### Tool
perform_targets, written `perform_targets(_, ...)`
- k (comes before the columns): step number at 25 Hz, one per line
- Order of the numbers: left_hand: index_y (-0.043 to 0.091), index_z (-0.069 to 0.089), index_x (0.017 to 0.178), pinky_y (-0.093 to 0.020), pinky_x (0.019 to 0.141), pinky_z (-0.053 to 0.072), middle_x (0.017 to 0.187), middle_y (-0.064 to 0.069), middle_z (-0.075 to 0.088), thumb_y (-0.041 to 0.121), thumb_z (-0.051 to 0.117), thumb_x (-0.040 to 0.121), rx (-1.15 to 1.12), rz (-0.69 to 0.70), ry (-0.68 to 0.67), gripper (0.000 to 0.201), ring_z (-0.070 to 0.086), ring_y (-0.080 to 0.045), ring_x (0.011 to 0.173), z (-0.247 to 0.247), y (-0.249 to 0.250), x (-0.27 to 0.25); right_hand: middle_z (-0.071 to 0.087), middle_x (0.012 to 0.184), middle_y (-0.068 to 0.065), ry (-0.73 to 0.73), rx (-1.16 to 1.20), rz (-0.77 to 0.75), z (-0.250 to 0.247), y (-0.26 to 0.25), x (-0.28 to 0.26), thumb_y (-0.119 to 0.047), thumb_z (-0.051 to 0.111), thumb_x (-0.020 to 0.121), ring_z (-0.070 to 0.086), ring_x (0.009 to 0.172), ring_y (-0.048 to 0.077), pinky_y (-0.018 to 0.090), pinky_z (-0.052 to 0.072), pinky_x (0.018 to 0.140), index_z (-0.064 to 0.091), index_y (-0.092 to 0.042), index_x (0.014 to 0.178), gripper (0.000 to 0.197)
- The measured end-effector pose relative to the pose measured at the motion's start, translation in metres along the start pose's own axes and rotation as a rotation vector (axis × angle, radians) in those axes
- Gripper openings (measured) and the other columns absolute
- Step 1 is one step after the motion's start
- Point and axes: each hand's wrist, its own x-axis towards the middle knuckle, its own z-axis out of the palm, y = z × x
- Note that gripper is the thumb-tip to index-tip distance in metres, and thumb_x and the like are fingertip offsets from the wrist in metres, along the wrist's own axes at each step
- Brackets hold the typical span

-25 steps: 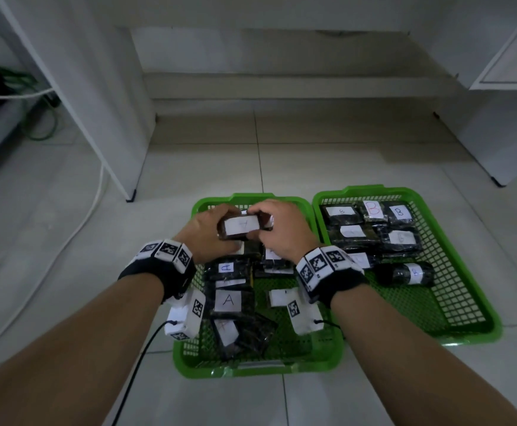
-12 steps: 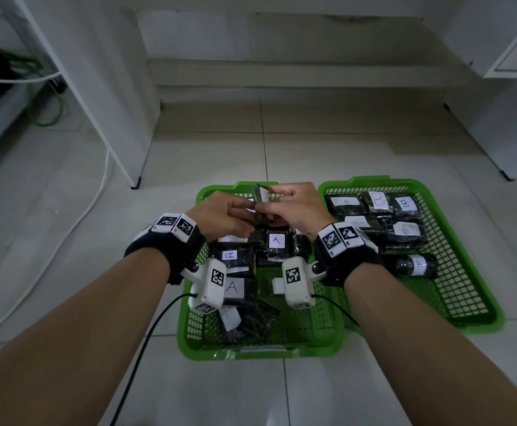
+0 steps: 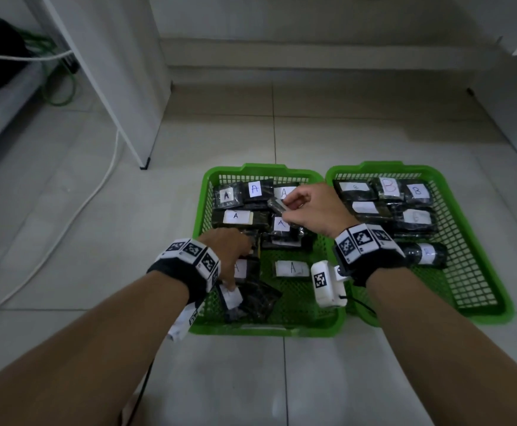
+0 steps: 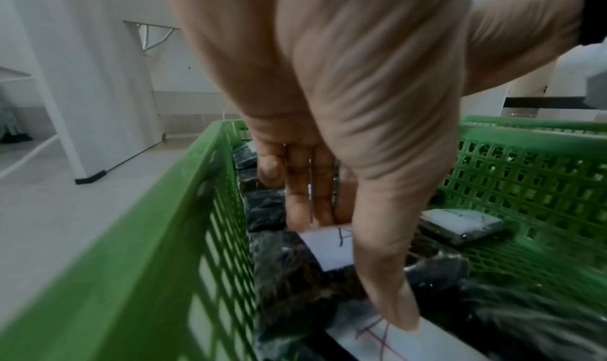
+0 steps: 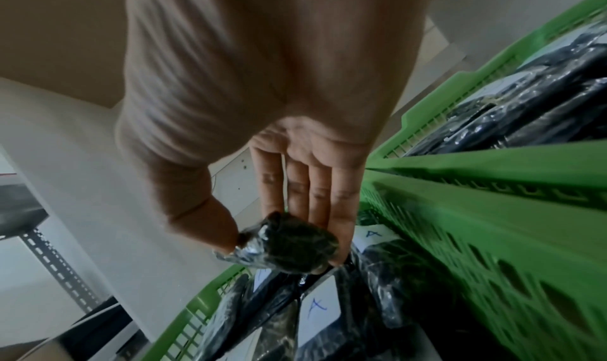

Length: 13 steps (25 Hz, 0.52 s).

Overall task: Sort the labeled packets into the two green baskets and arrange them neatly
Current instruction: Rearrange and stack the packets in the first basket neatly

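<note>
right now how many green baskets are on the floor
2. The left basket holds A-labelled packets; the right basket sits right beside it with B-labelled packets. None appears hidden.

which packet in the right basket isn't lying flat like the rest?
The rolled packet nearest the person in the right basket: a cylinder on its side, apart from the flat B-labelled packets stacked at the far end.

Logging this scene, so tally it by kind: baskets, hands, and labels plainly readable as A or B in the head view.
Green baskets: 2
Hands: 2, left hand and right hand
Labels reading A: 6
Labels reading B: 2
Total: 12
Other labels are faint, covered or turned away.
</note>
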Motion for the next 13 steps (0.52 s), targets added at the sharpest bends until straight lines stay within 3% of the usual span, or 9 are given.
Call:
perform_targets(3, 0.017, 0.064, 0.104, -0.036, 0.079, 0.055, 0.105, 0.000, 0.061, 0.047, 0.090, 0.056, -0.026, -0.016, -0.030, 0.062, 0.063, -0.023, 0.095, 0.009, -0.001, -0.002, 0.075, 0.080, -0.006, 0.006, 0.026, -0.007, -0.003, -0.001, -0.003, -0.013, 0.084, 0.068, 0.071, 0.074, 0.005, 0.019, 0.056, 0.066, 0.078, -0.016, 0.092, 0.025)
perform_targets(5, 0.021, 0.061, 0.107, -0.036, 0.082, 0.055, 0.109, 0.003, 0.059, 0.048, 0.088, 0.056, -0.092, -0.025, -0.030, 0.064, 0.060, -0.020, 0.096, 0.010, -0.007, -0.006, 0.075, 0.082, -0.004, 0.022, 0.048, -0.013, -0.008, -0.003, -0.004, -0.012, 0.083, 0.069, 0.071, 0.076, 0.006, 0.020, 0.057, 0.068, 0.077, -0.014, 0.094, 0.026)
perform_targets(9, 0.028, 0.057, 0.112, -0.028, 0.076, 0.052, 0.106, 0.008, 0.063, 0.045, 0.082, 0.059, -0.211, -0.067, 0.265, 0.061, 0.058, -0.014, 0.089, -0.012, -0.027, -0.013, 0.075, 0.085, -0.003, 0.066, 0.075, 0.001, -0.014, -0.003, -0.003, -0.016, 0.082, 0.069, 0.072, 0.082, 0.012, 0.031, 0.062, 0.077, 0.077, -0.018, 0.095, 0.027)
perform_targets(13, 0.026, 0.056, 0.118, -0.027, 0.084, 0.051, 0.109, 0.013, 0.061, 0.037, 0.085, 0.063, -0.393, -0.069, 0.508, 0.064, 0.060, -0.011, 0.096, -0.022, -0.032, -0.011, 0.072, 0.092, -0.005, 0.050, 0.076, 0.042, -0.012, -0.001, -0.005, -0.022, 0.072, 0.080, 0.067, 0.085, 0.010, 0.028, 0.056, 0.079, 0.075, -0.020, 0.101, 0.021)
